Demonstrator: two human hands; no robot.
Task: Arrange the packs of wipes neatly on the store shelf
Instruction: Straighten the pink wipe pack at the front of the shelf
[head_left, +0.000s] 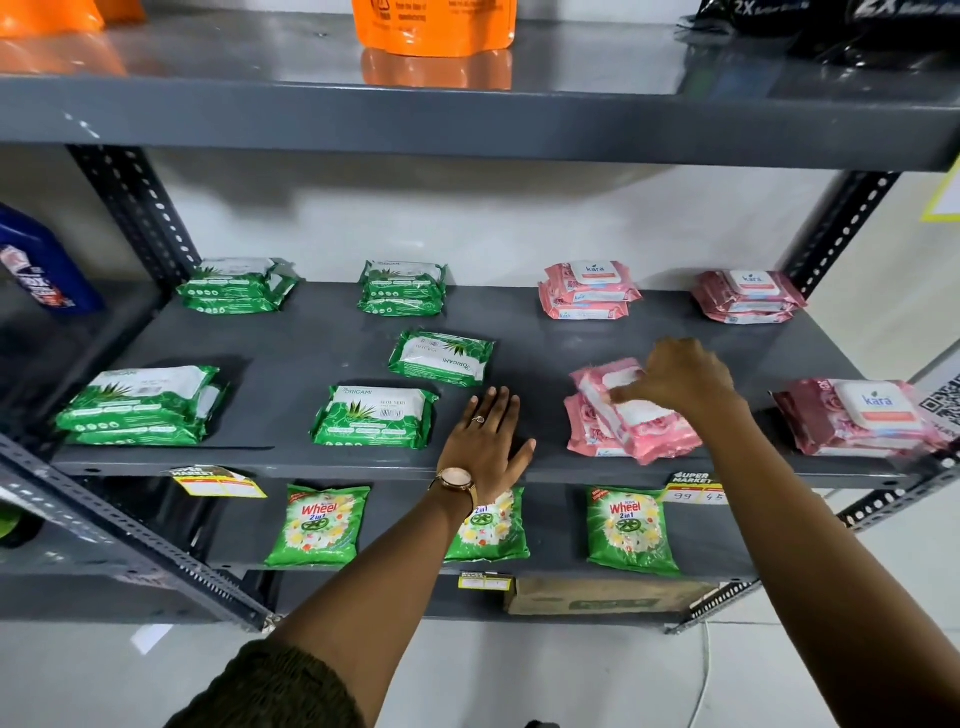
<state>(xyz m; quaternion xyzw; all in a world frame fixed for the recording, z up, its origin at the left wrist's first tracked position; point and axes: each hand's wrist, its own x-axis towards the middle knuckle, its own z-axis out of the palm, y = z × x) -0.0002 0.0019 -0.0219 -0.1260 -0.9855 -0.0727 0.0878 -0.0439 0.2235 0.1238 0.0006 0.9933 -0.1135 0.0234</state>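
Note:
Green and pink packs of wipes lie on the grey middle shelf (291, 358). Green stacks sit at back left (234, 286), back middle (402, 288) and front left (140, 405). One green pack (441, 357) lies skewed behind another green pack (374, 417). Pink stacks stand at back (587, 291), back right (748, 297) and front right (862, 418). My right hand (675, 376) grips the tilted top pink pack (636, 415) of the front middle pink stack (589, 434). My left hand (485, 441) rests flat, fingers spread, on the bare shelf.
Green detergent pouches (319, 525) stand on the shelf below, with price tags (693, 488) on the shelf edge. An orange bag (434, 26) sits on the shelf above. A blue bottle (41, 265) is at far left. Slotted metal uprights (140, 218) frame the shelf.

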